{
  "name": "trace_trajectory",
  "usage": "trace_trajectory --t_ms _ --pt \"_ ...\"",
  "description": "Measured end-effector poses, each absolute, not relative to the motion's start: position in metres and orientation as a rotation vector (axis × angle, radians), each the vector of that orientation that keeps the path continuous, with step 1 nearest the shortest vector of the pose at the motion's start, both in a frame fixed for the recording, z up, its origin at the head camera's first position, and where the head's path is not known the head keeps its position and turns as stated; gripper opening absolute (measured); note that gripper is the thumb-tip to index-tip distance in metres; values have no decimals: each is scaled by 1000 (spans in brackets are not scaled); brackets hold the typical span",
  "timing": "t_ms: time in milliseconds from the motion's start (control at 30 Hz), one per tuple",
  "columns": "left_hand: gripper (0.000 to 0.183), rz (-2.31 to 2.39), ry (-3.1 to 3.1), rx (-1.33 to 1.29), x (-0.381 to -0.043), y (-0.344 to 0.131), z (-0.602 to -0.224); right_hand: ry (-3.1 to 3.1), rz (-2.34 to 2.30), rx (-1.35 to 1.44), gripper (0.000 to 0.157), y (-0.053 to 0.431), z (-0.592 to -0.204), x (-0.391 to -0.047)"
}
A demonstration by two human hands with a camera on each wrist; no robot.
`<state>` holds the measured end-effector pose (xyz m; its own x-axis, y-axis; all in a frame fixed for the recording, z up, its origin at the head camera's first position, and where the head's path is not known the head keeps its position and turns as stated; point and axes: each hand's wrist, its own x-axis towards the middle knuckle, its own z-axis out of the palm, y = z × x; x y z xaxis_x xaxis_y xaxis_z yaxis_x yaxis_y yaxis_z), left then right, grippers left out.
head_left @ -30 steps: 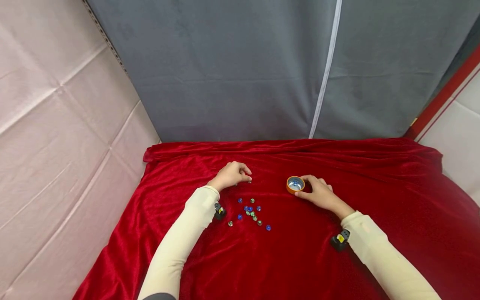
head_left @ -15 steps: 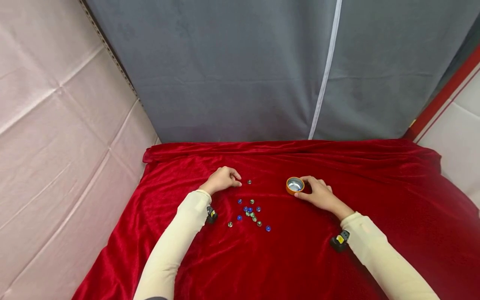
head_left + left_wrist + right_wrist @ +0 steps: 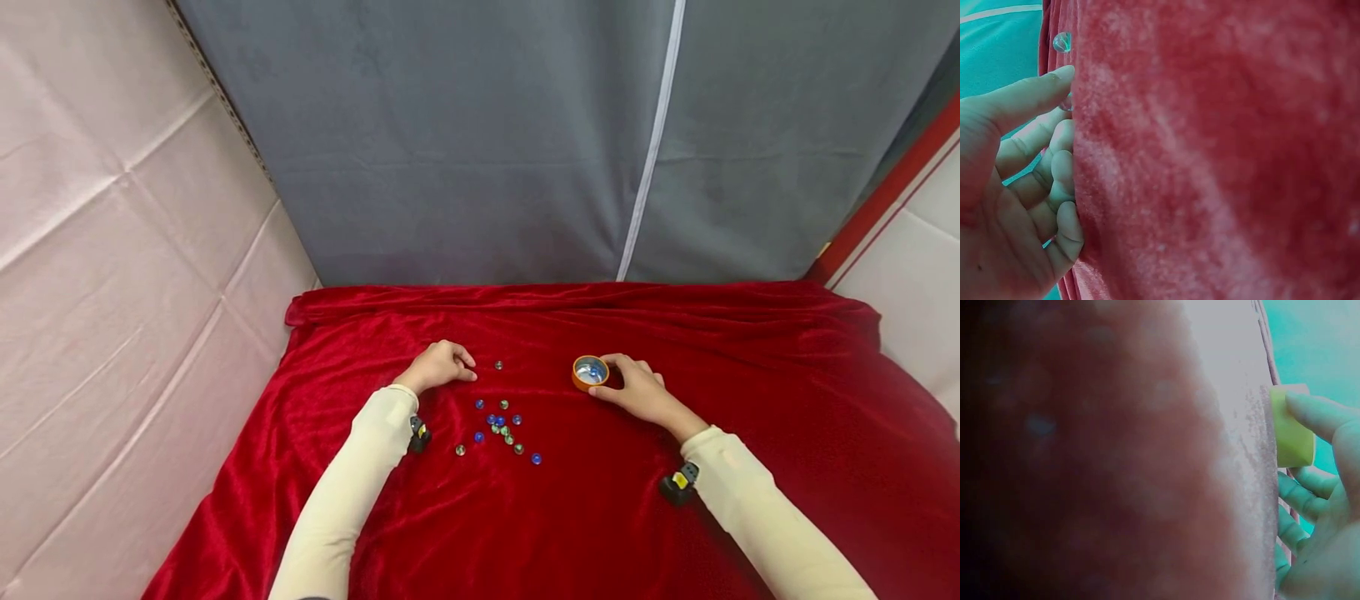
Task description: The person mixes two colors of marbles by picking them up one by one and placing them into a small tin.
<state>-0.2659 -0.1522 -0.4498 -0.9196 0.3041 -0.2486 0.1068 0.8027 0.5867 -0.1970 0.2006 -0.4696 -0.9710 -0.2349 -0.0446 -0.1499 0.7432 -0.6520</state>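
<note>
My left hand (image 3: 438,367) hovers low over the red cloth, its thumb and fingers apart. A clear marble (image 3: 498,365) lies on the cloth a short way to the right of its fingertips. Beyond the thumb in the left wrist view is a glass marble (image 3: 1062,42). My right hand (image 3: 639,388) grips a small round tin (image 3: 576,379) from its right side, thumb at the near edge. The tin is orange outside and silvery inside, and looks yellow-green in the right wrist view. A blue spot, apparently a marble, shows inside it.
Several blue and green-clear marbles lie loosely grouped between the hands, including a blue marble (image 3: 536,459) at the right and a greenish marble (image 3: 461,450) at the left. A grey curtain (image 3: 465,167) stands behind the red cloth (image 3: 600,517); a pale wall (image 3: 135,275) is at left.
My left hand has drawn back leftward and slightly nearer, leaving the clear marble on the cloth. The right hand and tin hold their place, while the blue spot inside the tin has shifted.
</note>
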Motion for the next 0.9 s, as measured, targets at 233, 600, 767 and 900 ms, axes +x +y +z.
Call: trace_trajectory --t_ms 233,600,767,900 --pt "20 852 2673 324 -264 -154 -450 2821 -1034 -310 62 201 -470 -198" --pt "18 809 2702 351 -267 -148 -444 2826 -1029 -303 61 201 -470 -199" --pt "17 847 2698 356 -270 -142 -438 2823 -1029 -309 62 200 -470 -198" --pt "17 853 2705 391 -271 -135 -432 2817 -1031 -311 62 199 -472 -197"
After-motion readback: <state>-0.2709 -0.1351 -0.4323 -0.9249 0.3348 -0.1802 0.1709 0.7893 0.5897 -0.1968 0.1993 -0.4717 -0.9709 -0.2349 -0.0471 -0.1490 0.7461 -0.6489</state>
